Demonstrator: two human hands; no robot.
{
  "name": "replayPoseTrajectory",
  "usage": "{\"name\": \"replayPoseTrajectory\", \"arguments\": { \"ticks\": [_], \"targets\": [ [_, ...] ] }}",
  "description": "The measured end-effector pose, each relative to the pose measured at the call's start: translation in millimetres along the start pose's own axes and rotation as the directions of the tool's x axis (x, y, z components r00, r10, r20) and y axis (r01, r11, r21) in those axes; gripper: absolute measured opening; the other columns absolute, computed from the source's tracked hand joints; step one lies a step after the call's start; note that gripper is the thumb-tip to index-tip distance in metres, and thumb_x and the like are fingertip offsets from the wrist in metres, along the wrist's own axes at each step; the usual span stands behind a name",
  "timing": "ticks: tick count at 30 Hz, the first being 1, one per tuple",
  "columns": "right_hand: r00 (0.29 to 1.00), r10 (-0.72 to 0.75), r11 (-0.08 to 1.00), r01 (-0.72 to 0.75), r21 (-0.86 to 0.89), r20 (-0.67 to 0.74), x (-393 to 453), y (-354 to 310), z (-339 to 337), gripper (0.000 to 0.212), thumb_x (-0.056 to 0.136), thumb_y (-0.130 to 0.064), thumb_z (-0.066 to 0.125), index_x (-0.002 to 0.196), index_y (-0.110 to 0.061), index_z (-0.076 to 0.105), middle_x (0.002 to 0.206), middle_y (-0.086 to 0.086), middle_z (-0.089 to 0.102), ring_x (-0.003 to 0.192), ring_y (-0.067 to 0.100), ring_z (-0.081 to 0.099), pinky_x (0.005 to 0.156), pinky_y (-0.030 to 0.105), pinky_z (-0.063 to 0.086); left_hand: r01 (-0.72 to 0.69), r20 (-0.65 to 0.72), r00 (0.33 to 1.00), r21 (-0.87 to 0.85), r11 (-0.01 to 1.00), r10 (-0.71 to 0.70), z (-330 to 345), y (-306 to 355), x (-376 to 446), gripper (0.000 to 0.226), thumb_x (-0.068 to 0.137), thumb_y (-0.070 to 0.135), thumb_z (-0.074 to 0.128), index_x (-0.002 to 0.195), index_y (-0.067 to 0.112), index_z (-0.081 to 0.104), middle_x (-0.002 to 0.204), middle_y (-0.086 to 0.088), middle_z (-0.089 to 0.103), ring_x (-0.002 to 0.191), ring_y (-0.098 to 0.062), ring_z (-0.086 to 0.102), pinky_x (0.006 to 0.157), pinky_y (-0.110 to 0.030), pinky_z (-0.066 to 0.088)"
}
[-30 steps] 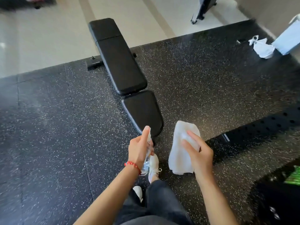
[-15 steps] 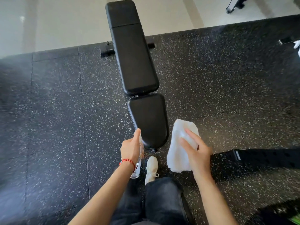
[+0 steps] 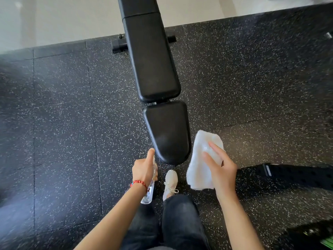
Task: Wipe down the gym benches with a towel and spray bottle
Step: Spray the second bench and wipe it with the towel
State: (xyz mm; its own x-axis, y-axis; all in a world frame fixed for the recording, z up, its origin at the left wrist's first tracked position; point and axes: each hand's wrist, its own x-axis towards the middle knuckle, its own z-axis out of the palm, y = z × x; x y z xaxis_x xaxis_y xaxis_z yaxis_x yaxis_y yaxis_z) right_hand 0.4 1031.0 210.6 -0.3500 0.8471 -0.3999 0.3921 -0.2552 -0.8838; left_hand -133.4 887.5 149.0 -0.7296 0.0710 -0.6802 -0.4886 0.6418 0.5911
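Head view, looking down. Bench (image 3: 153,56) black, padded, running from 12 o'clock down to centre; seat pad (image 3: 168,130) ends just short of the hands. Faint dull patch on near end of seat pad; cause not clear.

Left hand (image 3: 144,171) at 6 o'clock, just left of seat-pad tip. Fingers curled round a clear bottle (image 3: 148,195), clamped on it; index finger stretched forward over the top. Bottle base pokes out below the wrist. Nozzle hidden by the hand. Red bead bracelet (image 3: 138,183) on that wrist.

Right hand (image 3: 221,170) at 5 o'clock, just right of seat pad. Holds white towel (image 3: 200,170), folded, hanging down; fingers spread flat over its front, thumb behind it, not visible. Towel beside the pad, apparently not touching it.

White shoe (image 3: 170,183) between the hands, on black speckled floor (image 3: 63,123). Dark trousers (image 3: 180,222) at 6 o'clock. Pale floor (image 3: 63,18) at 11 o'clock. Black perforated bar (image 3: 297,175) at 4 o'clock.
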Motion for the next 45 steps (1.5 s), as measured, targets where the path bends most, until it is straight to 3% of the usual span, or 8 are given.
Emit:
{"name": "replayPoseTrajectory", "arguments": {
  "ticks": [7, 16, 22, 26, 31, 37, 42, 45],
  "targets": [
    [0.999, -0.005, 0.999, 0.006, -0.032, 0.041, 22, -20, 18, 0.032, 0.076, -0.018, 0.073, 0.087, -0.047, 0.064, 0.091, -0.036, 0.059, 0.085, -0.025, 0.05, 0.065, -0.002, 0.039, -0.115, 0.025, 0.993, 0.009, 0.993, 0.115, -6, 38, 12, 0.076, 0.084, 0.065, 0.041, 0.023, 0.019, 0.044, 0.029, 0.007, 0.046, 0.027, 0.0, 0.042, 0.05, -0.029, 0.033],
    [0.999, -0.032, 0.999, 0.033, -0.034, 0.022, 65, -55, 97, 0.033, 0.077, -0.012, 0.073, 0.097, -0.037, 0.064, 0.096, -0.029, 0.058, 0.085, -0.029, 0.048, 0.067, -0.005, 0.036, -0.162, 0.062, 0.985, 0.021, 0.987, 0.161, -43, 113, 96, 0.075, 0.065, 0.082, 0.03, 0.025, 0.02, 0.045, 0.031, 0.007, 0.047, 0.033, -0.009, 0.044, 0.049, -0.028, 0.035],
    [0.995, -0.002, 1.0, 0.002, -0.002, -0.095, 99, -80, 178, 0.035, 0.077, -0.012, 0.072, 0.097, -0.039, 0.064, 0.098, -0.026, 0.059, 0.087, -0.028, 0.048, 0.069, -0.005, 0.036, -0.246, 0.148, 0.96, 0.052, 0.968, 0.236, -78, 181, 179, 0.073, 0.082, 0.064, 0.042, 0.026, 0.018, 0.038, 0.028, 0.008, 0.042, 0.029, -0.004, 0.037, 0.044, -0.025, 0.03],
    [0.988, 0.007, 0.999, 0.0, 0.04, -0.155, 114, -105, 222, 0.034, 0.077, -0.014, 0.072, 0.093, -0.043, 0.064, 0.1, -0.029, 0.059, 0.09, -0.024, 0.05, 0.07, -0.004, 0.038, -0.31, 0.204, 0.937, 0.103, 0.945, 0.285, -94, 218, 219, 0.077, 0.088, 0.055, 0.043, 0.02, 0.02, 0.04, 0.024, 0.007, 0.04, 0.021, -0.001, 0.036, 0.029, -0.012, 0.027],
    [0.979, 0.021, 0.999, -0.013, 0.041, -0.204, 136, -125, 251, 0.033, 0.077, -0.013, 0.072, 0.098, -0.038, 0.065, 0.099, -0.027, 0.058, 0.087, -0.024, 0.05, 0.07, -0.004, 0.038, -0.27, 0.266, 0.938, 0.158, 0.95, 0.222, -94, 246, 251, 0.068, 0.068, 0.069, 0.035, 0.037, 0.012, 0.056, 0.036, 0.001, 0.054, 0.044, -0.017, 0.058, 0.051, -0.025, 0.041],
    [0.975, 0.015, 1.0, -0.009, 0.028, -0.222, 173, -143, 261, 0.035, 0.078, -0.011, 0.071, 0.092, -0.042, 0.064, 0.096, -0.03, 0.059, 0.085, -0.024, 0.051, 0.069, -0.003, 0.037, -0.217, 0.208, 0.961, 0.175, 0.96, 0.18, -90, 264, 283, 0.062, 0.063, 0.059, 0.035, 0.047, 0.005, 0.059, 0.052, -0.013, 0.062, 0.057, -0.027, 0.058, 0.066, -0.036, 0.05],
    [0.982, 0.033, 0.998, -0.023, 0.056, -0.187, 214, -160, 270, 0.037, 0.077, -0.01, 0.071, 0.089, -0.045, 0.064, 0.095, -0.029, 0.061, 0.086, -0.022, 0.052, 0.074, 0.001, 0.041, -0.204, 0.12, 0.975, 0.149, 0.967, 0.187, -85, 290, 305, 0.065, 0.071, 0.063, 0.035, 0.038, 0.011, 0.055, 0.038, 0.002, 0.056, 0.051, -0.022, 0.057, 0.053, -0.026, 0.041],
    [0.989, 0.023, 0.999, -0.018, 0.039, -0.149, 245, -178, 278, 0.038, 0.077, -0.01, 0.072, 0.089, -0.045, 0.063, 0.093, -0.031, 0.06, 0.084, -0.021, 0.052, 0.076, 0.008, 0.042, -0.191, 0.079, 0.98, 0.136, 0.972, 0.181, -79, 317, 320, 0.07, 0.072, 0.068, 0.034, 0.043, 0.007, 0.054, 0.044, -0.003, 0.057, 0.051, -0.023, 0.055, 0.054, -0.027, 0.039]
  ]
}}
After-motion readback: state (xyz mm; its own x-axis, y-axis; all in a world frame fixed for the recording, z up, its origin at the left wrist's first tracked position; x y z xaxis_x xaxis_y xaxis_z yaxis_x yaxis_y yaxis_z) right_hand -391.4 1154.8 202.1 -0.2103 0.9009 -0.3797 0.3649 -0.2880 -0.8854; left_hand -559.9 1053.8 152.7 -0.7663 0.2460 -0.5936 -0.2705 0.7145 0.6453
